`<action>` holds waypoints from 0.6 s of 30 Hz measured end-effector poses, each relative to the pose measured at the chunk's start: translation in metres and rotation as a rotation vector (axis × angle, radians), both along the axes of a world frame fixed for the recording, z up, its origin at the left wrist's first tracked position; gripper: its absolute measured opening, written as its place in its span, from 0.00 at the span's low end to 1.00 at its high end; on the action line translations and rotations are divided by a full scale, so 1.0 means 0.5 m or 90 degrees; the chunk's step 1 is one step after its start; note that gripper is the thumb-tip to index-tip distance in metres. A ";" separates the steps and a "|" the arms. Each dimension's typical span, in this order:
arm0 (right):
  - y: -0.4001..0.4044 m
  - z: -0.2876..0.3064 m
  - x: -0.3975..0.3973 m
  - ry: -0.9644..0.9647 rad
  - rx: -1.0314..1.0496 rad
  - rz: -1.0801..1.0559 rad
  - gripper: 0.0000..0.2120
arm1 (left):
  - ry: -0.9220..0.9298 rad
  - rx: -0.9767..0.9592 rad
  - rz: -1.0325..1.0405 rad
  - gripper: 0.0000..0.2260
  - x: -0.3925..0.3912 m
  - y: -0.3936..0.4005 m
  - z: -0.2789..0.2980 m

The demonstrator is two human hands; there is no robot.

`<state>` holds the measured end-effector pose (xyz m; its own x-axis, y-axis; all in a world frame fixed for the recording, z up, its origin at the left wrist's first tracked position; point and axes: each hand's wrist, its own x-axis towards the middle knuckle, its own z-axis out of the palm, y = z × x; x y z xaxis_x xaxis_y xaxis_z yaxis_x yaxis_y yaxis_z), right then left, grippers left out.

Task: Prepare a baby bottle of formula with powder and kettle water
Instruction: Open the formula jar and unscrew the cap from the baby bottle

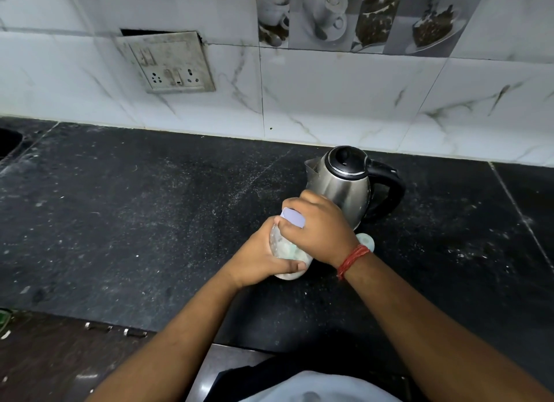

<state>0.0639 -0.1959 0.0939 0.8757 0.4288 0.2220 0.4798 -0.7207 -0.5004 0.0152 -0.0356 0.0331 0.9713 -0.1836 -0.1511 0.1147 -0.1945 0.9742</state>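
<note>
On the black speckled stone counter (150, 221), just in front of the kettle: one baby bottle (284, 251), clear plastic body with pale green print, capped in lilac.

Position: base on the counter, body tilted, long axis leaning up and away toward the wall, cap end uppermost and pointing slightly left.

Left hand (260, 260): fingers and thumb wrapped tight around the lower body, steadying it.

Right hand (317, 224): closed over the lilac cap (293, 217), fingers curled round its rim; a red thread band (350, 260) at the wrist.

Step in hand, as I judge it: turning the cap on or off (which, I cannot tell; contents are hidden by the hands). To do it well, keep the base planted, bring the bottle upright before loosening so nothing spills, and twist from the cap only while the lower hand resists.

Adjacent: a stainless steel electric kettle (341, 185) with black lid and handle, spout facing left, lid shut, directly behind the hands. A small pale round object (367, 241) lies beside the right wrist, partly hidden.

Beyond: white marble-pattern wall tiles (329, 101); a grimy switch-and-socket plate (171, 62).
</note>
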 end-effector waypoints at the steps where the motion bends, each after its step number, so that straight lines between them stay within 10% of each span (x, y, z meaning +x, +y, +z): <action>1: -0.001 0.001 0.000 -0.006 0.010 0.008 0.19 | 0.004 -0.002 -0.005 0.35 0.000 0.002 0.001; 18: -0.023 0.074 0.049 0.070 0.062 0.321 0.19 | 0.040 -0.096 -0.122 0.36 -0.001 0.015 0.055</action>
<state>0.0885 -0.2075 0.1308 0.5861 0.7850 0.2009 0.6963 -0.3611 -0.6203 0.0147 -0.0279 0.0605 0.9061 -0.3884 -0.1676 0.1514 -0.0722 0.9858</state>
